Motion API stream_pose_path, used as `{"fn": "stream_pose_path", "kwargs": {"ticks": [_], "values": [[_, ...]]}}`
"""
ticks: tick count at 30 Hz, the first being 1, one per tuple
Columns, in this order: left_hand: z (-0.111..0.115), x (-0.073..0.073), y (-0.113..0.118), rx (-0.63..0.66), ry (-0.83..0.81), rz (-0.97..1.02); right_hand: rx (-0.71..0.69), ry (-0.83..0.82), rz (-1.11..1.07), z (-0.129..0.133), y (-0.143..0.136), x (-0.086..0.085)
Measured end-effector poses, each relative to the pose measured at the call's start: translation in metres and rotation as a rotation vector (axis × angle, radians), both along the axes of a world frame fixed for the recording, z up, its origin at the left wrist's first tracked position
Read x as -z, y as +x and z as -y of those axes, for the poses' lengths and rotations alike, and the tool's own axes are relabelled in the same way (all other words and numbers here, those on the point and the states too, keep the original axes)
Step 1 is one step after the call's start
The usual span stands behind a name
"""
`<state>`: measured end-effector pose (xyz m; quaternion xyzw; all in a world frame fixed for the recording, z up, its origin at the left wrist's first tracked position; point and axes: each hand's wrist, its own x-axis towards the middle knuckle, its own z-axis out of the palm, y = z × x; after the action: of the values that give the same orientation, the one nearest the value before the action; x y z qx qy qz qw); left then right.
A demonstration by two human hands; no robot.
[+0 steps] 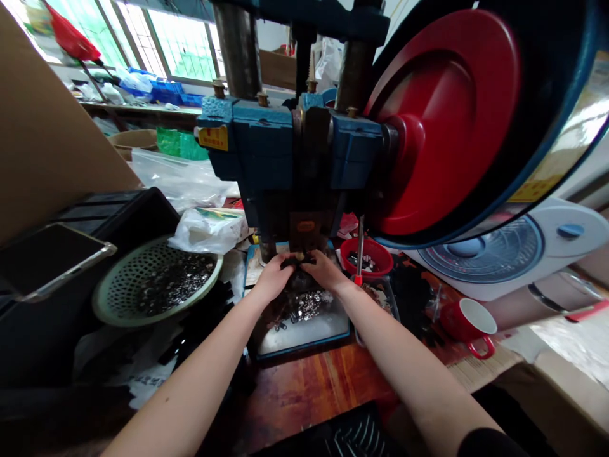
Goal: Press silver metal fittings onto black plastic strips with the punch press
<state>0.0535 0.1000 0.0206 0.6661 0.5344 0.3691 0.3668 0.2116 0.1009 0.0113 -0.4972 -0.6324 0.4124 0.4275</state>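
A blue punch press [266, 143] stands straight ahead. Under its ram, my left hand [275, 277] and my right hand [324, 270] meet from either side, fingertips bent inward. Both are closed around something small and dark at the die, too hidden and blurred to name. Just below my fingers, a heap of small shiny metal pieces [309, 306] lies on a white tray with a blue rim [304, 348].
Left, a pale green basket [110, 303] holds many dark and shiny bits; a phone [52, 260] sits beside it. Right are a red bowl [380, 270] of small parts, a red mug [464, 320], a fan [485, 247] and the press's large red flywheel [461, 108].
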Motion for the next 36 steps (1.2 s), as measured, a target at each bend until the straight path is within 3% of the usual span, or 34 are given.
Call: {"fn": "stream_pose_path", "kwargs": {"ticks": [9, 12, 15, 18, 21, 26, 31, 36], "values": [[-0.006, 0.001, 0.002, -0.008, 0.016, 0.017, -0.006, -0.043, -0.036, -0.001, -0.002, -0.004], [0.000, -0.002, -0.011, -0.042, 0.029, 0.028, 0.094, -0.012, 0.027, 0.009, 0.003, -0.005], [0.021, -0.006, -0.037, -0.077, 0.043, -0.023, 0.218, 0.120, 0.171, 0.041, 0.016, -0.008], [0.055, -0.006, -0.062, 0.001, 0.093, -0.278, 0.038, 0.202, 0.459, 0.086, 0.033, -0.011], [0.086, -0.002, -0.073, 0.155, 0.131, -0.443, -0.039, 0.232, 0.763, 0.123, 0.046, -0.008], [0.102, 0.004, -0.065, 0.128, 0.197, -0.642, -0.014, 0.297, 0.970, 0.151, 0.051, 0.010], [0.097, 0.008, -0.056, 0.104, 0.279, -0.829, -0.001, 0.377, 0.972, 0.160, 0.050, 0.020], [0.097, 0.010, -0.052, 0.122, 0.306, -0.823, -0.017, 0.446, 0.950, 0.165, 0.051, 0.027]]}}
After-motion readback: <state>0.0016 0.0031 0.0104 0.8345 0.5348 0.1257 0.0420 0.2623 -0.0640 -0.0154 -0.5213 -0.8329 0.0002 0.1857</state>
